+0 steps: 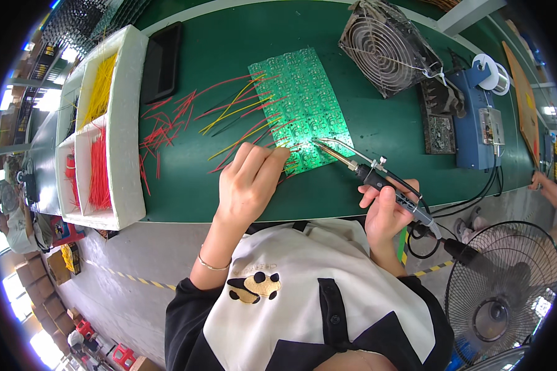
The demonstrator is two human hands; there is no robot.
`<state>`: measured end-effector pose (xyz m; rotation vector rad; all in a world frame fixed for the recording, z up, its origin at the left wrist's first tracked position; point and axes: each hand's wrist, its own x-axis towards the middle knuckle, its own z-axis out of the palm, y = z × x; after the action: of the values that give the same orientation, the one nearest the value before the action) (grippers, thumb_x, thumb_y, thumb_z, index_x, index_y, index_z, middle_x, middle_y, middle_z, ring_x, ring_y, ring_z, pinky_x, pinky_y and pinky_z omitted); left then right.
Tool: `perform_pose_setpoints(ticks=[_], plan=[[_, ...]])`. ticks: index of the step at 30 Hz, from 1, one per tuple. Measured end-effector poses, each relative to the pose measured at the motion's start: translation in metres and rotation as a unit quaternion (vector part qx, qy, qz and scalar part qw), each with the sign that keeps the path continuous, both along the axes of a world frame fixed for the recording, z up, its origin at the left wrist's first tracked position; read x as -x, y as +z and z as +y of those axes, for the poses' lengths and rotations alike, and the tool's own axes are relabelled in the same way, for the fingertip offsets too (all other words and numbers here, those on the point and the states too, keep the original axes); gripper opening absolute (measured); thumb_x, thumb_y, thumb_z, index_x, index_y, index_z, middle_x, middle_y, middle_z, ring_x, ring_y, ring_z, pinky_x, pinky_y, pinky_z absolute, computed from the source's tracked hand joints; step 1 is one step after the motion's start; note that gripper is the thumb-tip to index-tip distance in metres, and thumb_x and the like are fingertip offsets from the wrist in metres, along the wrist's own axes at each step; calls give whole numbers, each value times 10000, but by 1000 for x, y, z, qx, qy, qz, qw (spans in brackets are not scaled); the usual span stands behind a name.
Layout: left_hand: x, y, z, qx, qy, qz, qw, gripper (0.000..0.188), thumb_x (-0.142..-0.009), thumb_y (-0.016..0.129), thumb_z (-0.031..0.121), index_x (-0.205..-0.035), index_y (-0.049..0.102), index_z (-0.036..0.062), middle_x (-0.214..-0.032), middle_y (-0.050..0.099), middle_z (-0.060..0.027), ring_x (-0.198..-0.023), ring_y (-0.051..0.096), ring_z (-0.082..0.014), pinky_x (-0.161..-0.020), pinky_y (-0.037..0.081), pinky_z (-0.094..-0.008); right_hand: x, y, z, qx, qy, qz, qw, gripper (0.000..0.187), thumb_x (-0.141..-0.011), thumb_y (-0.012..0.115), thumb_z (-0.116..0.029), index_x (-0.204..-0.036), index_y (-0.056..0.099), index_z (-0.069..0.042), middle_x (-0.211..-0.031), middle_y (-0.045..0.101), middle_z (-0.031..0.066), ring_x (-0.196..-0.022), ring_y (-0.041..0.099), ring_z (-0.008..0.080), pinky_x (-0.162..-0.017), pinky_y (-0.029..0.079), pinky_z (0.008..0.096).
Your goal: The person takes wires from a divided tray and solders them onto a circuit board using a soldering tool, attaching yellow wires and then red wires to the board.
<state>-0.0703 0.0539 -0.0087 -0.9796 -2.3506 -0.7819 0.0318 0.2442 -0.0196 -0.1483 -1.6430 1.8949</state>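
A green circuit board panel lies on the green bench top, with several red, yellow and black wires sticking out over its left side. My left hand is closed in a pinch at the panel's lower left edge, on a thin wire whose end meets the board. My right hand grips a soldering iron by its dark handle. The iron's tip points up and left and reaches the board near its lower middle, just right of my left fingertips. A thin metal solder feed tube is clamped alongside the iron.
Loose red wires lie left of the panel. Beyond them stand a white foam box of sorted wires and a black phone. A square fan and a blue solder feeder stand right; a round fan is below.
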Motion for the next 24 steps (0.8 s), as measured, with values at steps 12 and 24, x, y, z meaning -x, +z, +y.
perform_pose_setpoints(ticks=[12,24], plan=[[0,3,3,13,-4,4,1000,195,-620,709,-38,-782,615,18,-668,529,-38,-556,490,-169,-457,403,-274,3,4,-3,-19,6,-12,1000,210,-853,541,-100,-960,414,29,-646,562,127,-515,556,145,-591,531,311],[3,-2,3,-4,-17,41,999,283,-534,618,-57,-795,588,47,-621,396,-15,-555,441,-132,-431,375,-251,3,7,-4,-25,9,-21,999,185,-853,537,-80,-942,424,35,-652,560,121,-527,555,132,-604,532,305]])
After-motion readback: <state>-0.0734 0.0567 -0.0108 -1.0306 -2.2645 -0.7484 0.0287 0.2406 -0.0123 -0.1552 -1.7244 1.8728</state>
